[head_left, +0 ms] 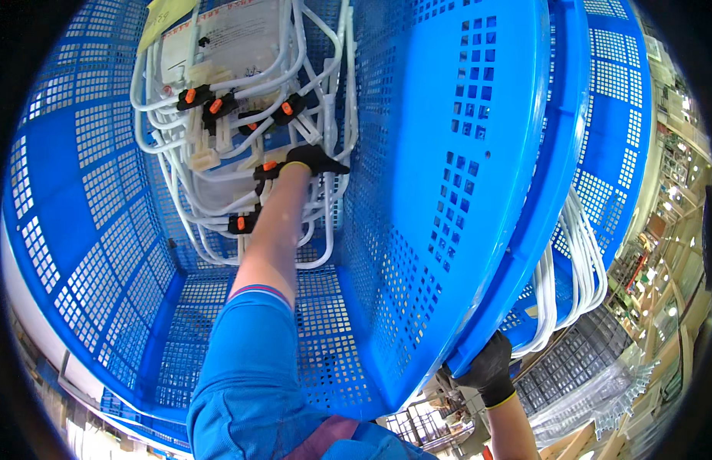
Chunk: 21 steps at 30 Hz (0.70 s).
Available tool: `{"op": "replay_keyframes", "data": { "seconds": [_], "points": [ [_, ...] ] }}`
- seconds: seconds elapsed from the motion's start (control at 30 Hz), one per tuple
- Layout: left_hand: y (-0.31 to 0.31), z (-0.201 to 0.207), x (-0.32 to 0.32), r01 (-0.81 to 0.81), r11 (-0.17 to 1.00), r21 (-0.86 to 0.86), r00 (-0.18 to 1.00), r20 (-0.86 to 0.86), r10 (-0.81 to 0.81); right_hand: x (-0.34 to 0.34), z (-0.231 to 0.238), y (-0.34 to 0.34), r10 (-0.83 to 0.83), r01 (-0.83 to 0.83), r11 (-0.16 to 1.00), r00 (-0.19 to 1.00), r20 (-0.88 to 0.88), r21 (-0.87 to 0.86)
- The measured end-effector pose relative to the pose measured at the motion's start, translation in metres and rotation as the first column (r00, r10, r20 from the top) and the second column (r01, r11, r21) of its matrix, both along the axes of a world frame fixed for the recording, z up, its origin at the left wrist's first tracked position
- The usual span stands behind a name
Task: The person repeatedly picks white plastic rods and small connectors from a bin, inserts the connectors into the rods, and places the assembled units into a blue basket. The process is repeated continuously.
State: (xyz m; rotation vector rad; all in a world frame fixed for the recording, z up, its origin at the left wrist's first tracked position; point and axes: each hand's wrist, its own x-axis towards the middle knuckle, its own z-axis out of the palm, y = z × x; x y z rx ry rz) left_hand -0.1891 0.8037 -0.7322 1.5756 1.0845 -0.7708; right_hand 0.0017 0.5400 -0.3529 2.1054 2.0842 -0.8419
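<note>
Deep in the blue perforated plastic crate (pixel 80 253), white tube bundles with orange-and-black clips (pixel 218 115) could snag and tangle if pulled. The left hand (pixel 314 159) reaches among them; I cannot tell its grip. The right hand (pixel 490 368) clamps the crate's rim.

A factory floor: big blue perforated plastic crates (pixel 463 192) hold bundles of white tubing (pixel 218 153) with black-and-orange clamps (pixel 193 96), and metal racks (pixel 570 368) and shelving (pixel 678 153) stand in the hall beyond.
</note>
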Motion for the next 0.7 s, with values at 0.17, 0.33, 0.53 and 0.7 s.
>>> {"op": "replay_keyframes", "data": {
  "seconds": [0.17, 0.33, 0.53, 0.7],
  "points": [
    [-0.036, 0.038, -0.029, -0.222, 0.842, -0.492, 0.972, -0.044, 0.231, 0.002, 0.000, -0.001, 0.017, -0.017, 1.000, 1.000, 0.004, 0.024],
    [-0.048, 0.036, -0.022, -0.159, 0.938, -0.307, 0.985, 0.019, 0.173, 0.002, 0.003, 0.003, 0.039, -0.039, 0.999, 0.999, 0.021, 0.034],
    [-0.037, -0.016, 0.009, -0.354, 0.911, -0.212, 0.931, 0.016, 0.366, 0.004, 0.000, 0.001, -0.005, 0.004, 1.000, 0.999, 0.032, 0.020],
    [-0.045, 0.007, -0.027, -0.209, 0.838, -0.505, 0.904, 0.228, 0.362, 0.009, 0.003, -0.010, 0.055, -0.055, 0.999, 0.997, 0.047, 0.000]
  ]
}}
